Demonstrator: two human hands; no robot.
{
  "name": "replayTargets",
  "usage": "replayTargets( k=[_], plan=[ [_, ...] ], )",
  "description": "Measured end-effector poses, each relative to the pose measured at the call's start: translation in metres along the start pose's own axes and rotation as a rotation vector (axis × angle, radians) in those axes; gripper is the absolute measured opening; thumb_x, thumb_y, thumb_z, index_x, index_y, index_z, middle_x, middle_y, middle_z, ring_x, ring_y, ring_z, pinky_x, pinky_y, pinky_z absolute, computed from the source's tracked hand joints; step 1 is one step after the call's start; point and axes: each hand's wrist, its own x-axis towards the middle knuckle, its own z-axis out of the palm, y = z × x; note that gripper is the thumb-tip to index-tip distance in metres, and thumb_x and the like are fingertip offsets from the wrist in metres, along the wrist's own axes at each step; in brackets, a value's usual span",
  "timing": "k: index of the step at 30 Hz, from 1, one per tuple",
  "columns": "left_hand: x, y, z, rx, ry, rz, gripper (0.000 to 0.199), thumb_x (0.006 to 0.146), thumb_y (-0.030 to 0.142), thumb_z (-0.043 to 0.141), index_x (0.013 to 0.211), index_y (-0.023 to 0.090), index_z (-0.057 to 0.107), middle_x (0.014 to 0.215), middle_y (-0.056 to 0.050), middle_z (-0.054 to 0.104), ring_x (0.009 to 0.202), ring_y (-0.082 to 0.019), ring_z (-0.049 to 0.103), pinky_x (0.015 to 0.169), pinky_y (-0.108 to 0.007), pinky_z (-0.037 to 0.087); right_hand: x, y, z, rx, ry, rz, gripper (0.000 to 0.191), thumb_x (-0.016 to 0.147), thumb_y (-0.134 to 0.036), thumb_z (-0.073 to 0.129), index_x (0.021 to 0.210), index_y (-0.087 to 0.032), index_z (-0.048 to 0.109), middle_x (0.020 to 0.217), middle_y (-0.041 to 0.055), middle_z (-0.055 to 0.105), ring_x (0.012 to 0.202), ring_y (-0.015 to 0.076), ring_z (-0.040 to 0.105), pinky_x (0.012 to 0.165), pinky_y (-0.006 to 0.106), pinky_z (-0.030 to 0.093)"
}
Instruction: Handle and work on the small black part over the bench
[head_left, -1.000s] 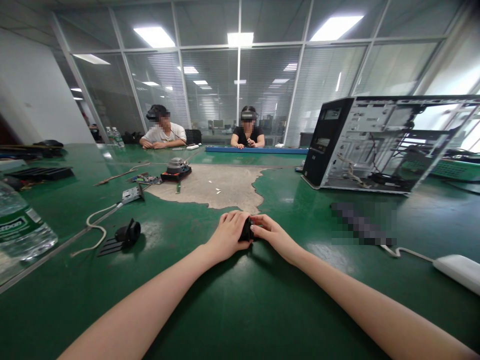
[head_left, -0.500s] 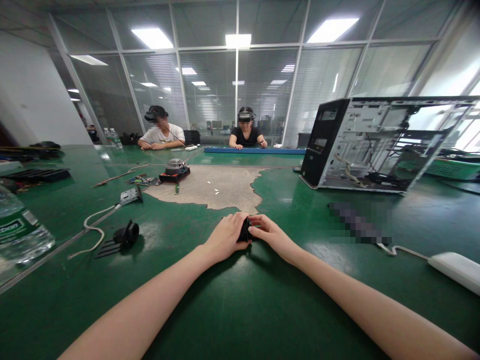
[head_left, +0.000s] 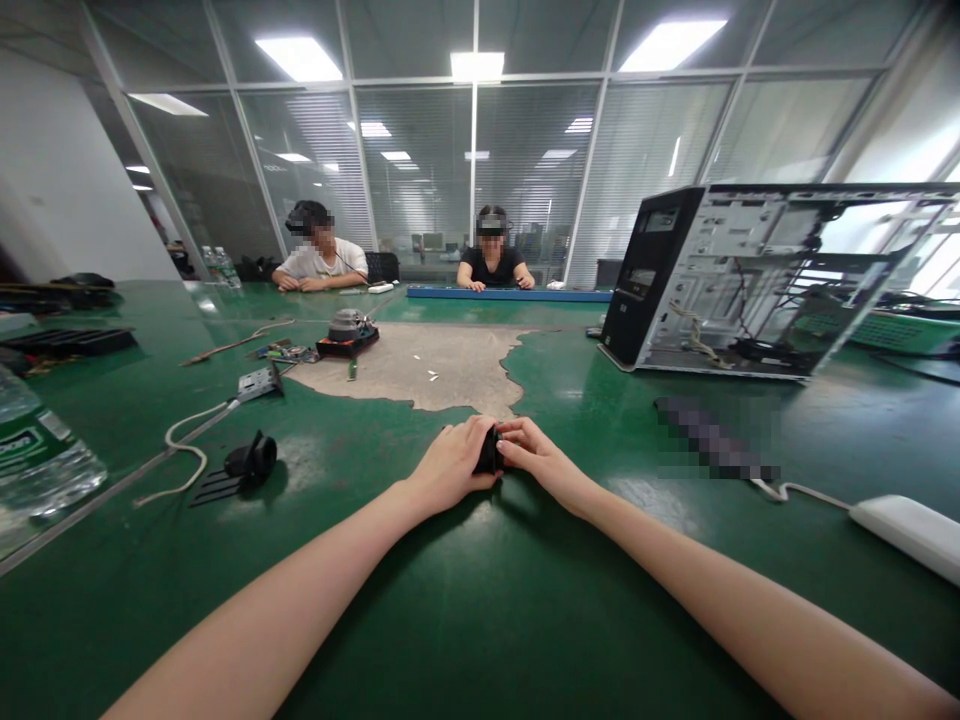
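A small black part (head_left: 487, 455), its kind hard to make out, is between my two hands at the middle of the green table (head_left: 465, 610). My left hand (head_left: 452, 456) wraps around it from the left, thumb underneath. From the right, the bent fingers and thumb of my right hand (head_left: 541, 456) pinch its edge. Much of the part is hidden by the fingers. Off to the left lies a black plastic piece (head_left: 255, 456) with a round end and long thin prongs, touched by neither hand.
An opened computer case (head_left: 637, 290) stands at the right, near a pixelated dark object (head_left: 709, 438) and a white box (head_left: 904, 528) with a cable. At left are a water bottle (head_left: 45, 450) and a metal piece (head_left: 259, 382) beside a cable. Two people sit across the table.
The camera view has shifted slightly, so the scene sits a little higher. Both hands stay on the black part, with only a slight change in the right fingers.
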Motion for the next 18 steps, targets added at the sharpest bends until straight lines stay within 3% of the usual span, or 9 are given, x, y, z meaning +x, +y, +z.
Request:
replayTargets(
  k=[7, 12, 18],
  plan=[
    [-0.0007, 0.0006, -0.0018, 0.002, -0.008, 0.009, 0.056, 0.066, 0.025, 0.062, 0.112, 0.020, 0.030, 0.109, -0.007, 0.048, 0.095, -0.023, 0.049, 0.076, -0.036, 0.039, -0.0025, -0.0029, -0.0039, -0.003, -0.079, -0.036, 0.030, 0.066, -0.025, 0.064, 0.090, -0.023, 0.046, 0.088, -0.0010, 0.055, 0.085, 0.0133, 0.054, 0.078, 0.031, 0.042],
    [-0.0003, 0.0003, -0.0008, 0.008, -0.003, 0.011, 0.055, 0.067, 0.027, 0.062, 0.111, 0.019, 0.031, 0.108, -0.007, 0.048, 0.095, -0.023, 0.049, 0.076, -0.036, 0.039, -0.0018, -0.0011, -0.0001, 0.001, -0.018, -0.047, 0.021, 0.071, -0.030, 0.058, 0.085, -0.021, 0.046, 0.088, 0.0000, 0.055, 0.080, 0.0118, 0.055, 0.077, 0.030, 0.042],
    [0.0003, -0.0005, -0.0010, -0.002, 0.000, 0.011, 0.055, 0.066, 0.027, 0.062, 0.111, 0.020, 0.031, 0.107, -0.007, 0.048, 0.094, -0.024, 0.050, 0.075, -0.035, 0.039, 0.0040, 0.0063, -0.0031, -0.051, 0.003, -0.007, 0.027, 0.071, -0.031, 0.058, 0.093, -0.021, 0.047, 0.090, 0.0020, 0.055, 0.085, 0.0141, 0.054, 0.081, 0.033, 0.042]
  ],
)
